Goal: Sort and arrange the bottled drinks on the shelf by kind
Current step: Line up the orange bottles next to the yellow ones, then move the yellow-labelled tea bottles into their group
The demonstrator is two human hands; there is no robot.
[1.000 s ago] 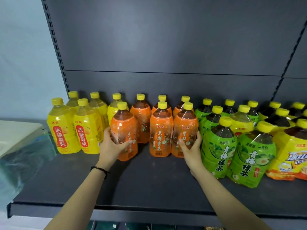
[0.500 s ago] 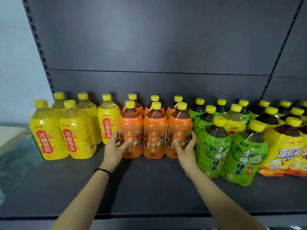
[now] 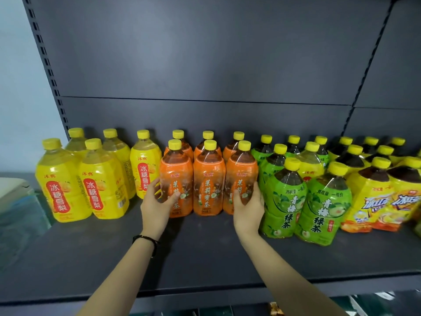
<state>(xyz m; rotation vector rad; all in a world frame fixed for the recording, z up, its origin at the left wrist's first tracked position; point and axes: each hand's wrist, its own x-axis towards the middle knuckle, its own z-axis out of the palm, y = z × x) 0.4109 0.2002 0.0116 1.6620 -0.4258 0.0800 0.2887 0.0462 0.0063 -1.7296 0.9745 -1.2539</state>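
Bottles with yellow caps stand grouped by kind on a dark grey shelf. Yellow pear-drink bottles are at the left, orange jasmine-tea bottles in the middle, green-tea bottles right of them, and yellow iced-tea bottles at the far right. My left hand grips the front left orange bottle from its left side. My right hand grips the front right orange bottle from its right side. One yellow-labelled bottle stands among the green ones.
The shelf's back panel rises behind the bottles, with slotted uprights at both sides. A pale box under plastic wrap sits at the shelf's left end. The shelf's front strip lies bare below my arms.
The left orange bottle has moved right and back, closing up against its neighbours into a tight front row of three. Both hands stay on the outer bottles. The camera has shifted slightly.
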